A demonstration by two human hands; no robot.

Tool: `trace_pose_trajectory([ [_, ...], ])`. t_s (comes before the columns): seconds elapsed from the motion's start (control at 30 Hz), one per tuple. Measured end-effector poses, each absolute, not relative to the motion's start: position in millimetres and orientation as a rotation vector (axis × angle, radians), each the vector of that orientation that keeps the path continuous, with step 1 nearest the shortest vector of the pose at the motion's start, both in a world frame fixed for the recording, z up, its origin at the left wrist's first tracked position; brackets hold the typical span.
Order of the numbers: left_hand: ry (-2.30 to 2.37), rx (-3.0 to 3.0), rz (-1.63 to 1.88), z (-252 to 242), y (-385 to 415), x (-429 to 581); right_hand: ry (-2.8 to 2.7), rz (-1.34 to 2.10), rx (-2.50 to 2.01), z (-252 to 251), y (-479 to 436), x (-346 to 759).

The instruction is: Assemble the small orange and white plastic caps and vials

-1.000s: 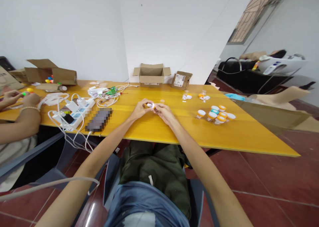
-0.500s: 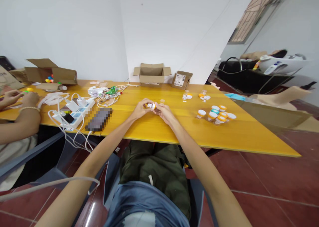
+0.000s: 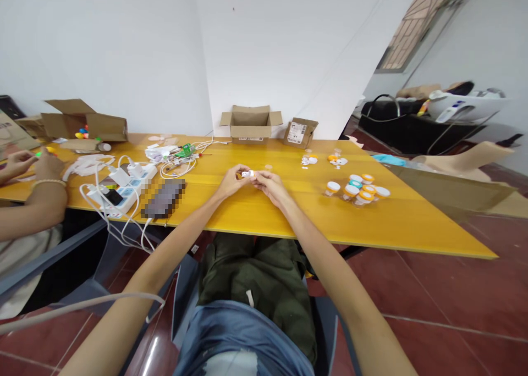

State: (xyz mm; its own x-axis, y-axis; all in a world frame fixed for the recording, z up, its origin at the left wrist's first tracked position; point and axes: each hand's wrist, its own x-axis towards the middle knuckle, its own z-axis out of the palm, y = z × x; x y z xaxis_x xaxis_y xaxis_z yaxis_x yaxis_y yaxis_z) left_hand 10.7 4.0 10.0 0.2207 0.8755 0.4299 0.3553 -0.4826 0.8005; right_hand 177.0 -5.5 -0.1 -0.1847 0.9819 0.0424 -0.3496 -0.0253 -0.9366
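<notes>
Over the middle of the yellow table (image 3: pixel 289 211), my left hand (image 3: pixel 231 182) and my right hand (image 3: pixel 270 186) meet, fingers pinched together. Between the fingertips sits a small bottle (image 3: pixel 248 173) with a white label and an orange part. Both hands grip it just above the tabletop. To the right stands a cluster of several small orange and white capped bottles (image 3: pixel 358 189). Loose white and orange caps (image 3: pixel 325 159) lie farther back.
A power strip with white cables (image 3: pixel 124 192) and a dark phone (image 3: pixel 164 198) lie left of my hands. Open cardboard boxes (image 3: pixel 251 123) stand at the back edge and at far left (image 3: pixel 82 122). Another person's hands (image 3: pixel 28 164) work at the table's left end.
My fingers have turned the small bottle a little between them; the hands stay in the same place. The other person's hands shifted slightly at the left.
</notes>
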Motion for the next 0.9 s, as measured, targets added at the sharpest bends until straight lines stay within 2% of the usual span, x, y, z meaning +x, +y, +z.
trace_pose_trajectory([
  [0.9, 1.048, 2.028, 1.172, 10.2, 5.4, 7.8, -1.097, 1.550, -0.843, 7.6, -11.8, 177.8],
])
